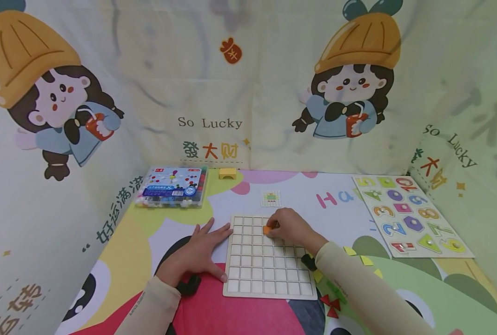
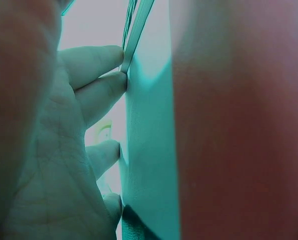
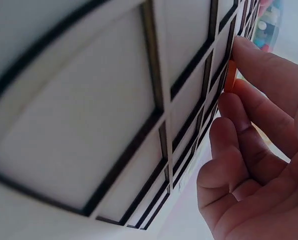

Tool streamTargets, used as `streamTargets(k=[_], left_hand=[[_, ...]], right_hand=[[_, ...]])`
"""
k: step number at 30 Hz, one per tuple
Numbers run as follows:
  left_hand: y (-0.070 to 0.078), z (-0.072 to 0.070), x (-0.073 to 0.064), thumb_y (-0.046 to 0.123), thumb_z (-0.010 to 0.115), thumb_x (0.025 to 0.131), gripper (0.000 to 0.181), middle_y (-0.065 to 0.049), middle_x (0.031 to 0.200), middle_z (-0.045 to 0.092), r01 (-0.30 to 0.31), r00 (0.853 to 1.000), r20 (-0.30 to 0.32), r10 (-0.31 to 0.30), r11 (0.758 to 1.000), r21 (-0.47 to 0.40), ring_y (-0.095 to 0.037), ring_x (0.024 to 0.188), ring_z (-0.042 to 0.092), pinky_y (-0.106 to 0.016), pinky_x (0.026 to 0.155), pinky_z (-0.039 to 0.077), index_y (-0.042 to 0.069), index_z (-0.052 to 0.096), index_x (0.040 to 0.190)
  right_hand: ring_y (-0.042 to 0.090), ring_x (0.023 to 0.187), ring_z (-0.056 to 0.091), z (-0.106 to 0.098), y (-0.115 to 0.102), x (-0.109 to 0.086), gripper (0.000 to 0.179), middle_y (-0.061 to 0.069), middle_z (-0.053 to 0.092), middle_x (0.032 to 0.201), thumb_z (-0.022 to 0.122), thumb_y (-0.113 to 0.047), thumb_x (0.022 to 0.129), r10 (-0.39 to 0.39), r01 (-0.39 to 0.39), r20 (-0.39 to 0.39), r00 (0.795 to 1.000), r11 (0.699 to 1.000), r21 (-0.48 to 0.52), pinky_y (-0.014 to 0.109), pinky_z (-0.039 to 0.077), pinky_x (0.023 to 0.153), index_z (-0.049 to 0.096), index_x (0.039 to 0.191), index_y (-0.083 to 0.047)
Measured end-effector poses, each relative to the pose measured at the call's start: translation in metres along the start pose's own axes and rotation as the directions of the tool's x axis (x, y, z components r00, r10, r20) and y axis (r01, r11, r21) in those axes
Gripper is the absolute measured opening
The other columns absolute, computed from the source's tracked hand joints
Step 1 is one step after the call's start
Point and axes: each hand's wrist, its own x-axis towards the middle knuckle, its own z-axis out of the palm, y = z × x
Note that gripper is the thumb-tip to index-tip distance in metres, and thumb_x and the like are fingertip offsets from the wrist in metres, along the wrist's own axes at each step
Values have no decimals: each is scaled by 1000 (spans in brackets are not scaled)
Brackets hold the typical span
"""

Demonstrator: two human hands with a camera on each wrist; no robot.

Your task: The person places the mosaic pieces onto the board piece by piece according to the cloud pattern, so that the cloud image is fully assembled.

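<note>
A pale wooden grid board (image 1: pixel 252 265) of square cells lies in front of me on the printed mat. Near its far edge, my right hand (image 1: pixel 292 228) pinches a small orange tile (image 1: pixel 267 230) between thumb and fingertips; the right wrist view has the orange tile (image 3: pixel 230 75) against the grid. My left hand (image 1: pixel 201 251) is spread beside the board, its thumb and fingertips touching the left edge. Beyond the board lies a small card (image 1: pixel 271 198) with a coloured pattern on a grid. Red triangles (image 1: pixel 332 304), green pieces (image 1: pixel 336 292) and yellow pieces (image 1: pixel 366 260) lie about my right forearm, which partly hides them.
At the back left stands a clear plastic case (image 1: pixel 173 186) with a blue label and coloured parts inside. A yellow arch block (image 1: pixel 228 173) is beside it. A number and shape puzzle board (image 1: pixel 413 186) lies at the right. Printed cloth walls (image 1: pixel 273 153) enclose the mat.
</note>
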Motion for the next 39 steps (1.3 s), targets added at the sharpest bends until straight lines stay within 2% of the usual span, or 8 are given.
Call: streamTargets(k=[5, 10, 17, 23, 27, 33, 36, 39], left_hand=[[1, 1, -1, 56, 99, 61, 122, 5, 175, 31, 1, 1000, 0, -1, 1000, -1, -41, 166, 0, -72, 128, -4, 25, 42, 164], [1, 2, 0, 57, 98, 62, 121, 6, 175, 30, 4, 1000, 7, -4, 1000, 1, -40, 167, -1, -71, 129, -4, 26, 41, 164], [-1, 3, 2, 58, 98, 63, 122, 6, 176, 29, 1, 1000, 10, -1, 1000, 12, -39, 167, -2, -70, 129, -5, 27, 39, 165], [-2, 4, 3, 59, 97, 62, 123, 5, 176, 29, -8, 1000, 9, 7, 1000, 16, -40, 167, -2, -72, 128, -6, 26, 39, 165], [-1, 4, 5, 60, 96, 63, 123, 6, 176, 29, -16, 1000, 19, 16, 1000, 25, -40, 167, -2, -71, 129, -6, 26, 38, 166], [1, 0, 6, 60, 96, 64, 123, 4, 176, 29, -27, 999, 28, 26, 999, 34, -41, 166, -2, -72, 128, -5, 25, 38, 166], [1, -1, 5, 58, 96, 64, 123, 3, 176, 28, -20, 1000, 22, 19, 999, 36, -41, 166, -1, -72, 129, -5, 24, 38, 166], [0, -1, 2, 58, 97, 64, 123, 3, 176, 28, -6, 1000, 17, 5, 999, 37, -41, 166, -1, -72, 128, -4, 24, 37, 166]], right_hand=[[14, 96, 66, 2, 0, -1, 18, -3, 79, 98, 88, -16, 87, -4, 5, -5, 1000, 1000, 6, 37, 59, 89, 85, 103, -10], [14, 95, 66, 1, 2, -6, 23, -2, 79, 102, 89, -24, 88, 13, -13, -11, 1000, 1000, 13, 35, 59, 87, 85, 107, -10], [13, 87, 62, -24, 14, -22, 26, -1, 76, 102, 84, -26, 93, 47, -44, -54, 997, 998, 48, 32, 55, 79, 83, 114, -10], [15, 90, 63, -57, 39, -61, 27, 3, 78, 104, 83, -25, 93, -9, 12, -147, 989, 1000, 19, 32, 53, 77, 82, 114, -9], [15, 92, 64, -71, 61, -95, 29, 3, 79, 107, 84, -25, 92, 18, -25, -205, 979, 999, -31, 33, 52, 77, 81, 116, -9], [12, 88, 62, -74, 91, -145, 29, 0, 78, 104, 86, -26, 90, 130, -138, -213, 968, 990, -24, 27, 49, 70, 81, 115, -11], [7, 83, 61, -72, 101, -159, 26, -4, 78, 99, 86, -25, 89, 149, -156, -216, 965, 988, -18, 25, 49, 67, 82, 112, -13], [3, 81, 60, -69, 108, -164, 26, -7, 76, 96, 87, -27, 88, 157, -163, -210, 965, 986, -16, 26, 49, 70, 83, 110, -13]])
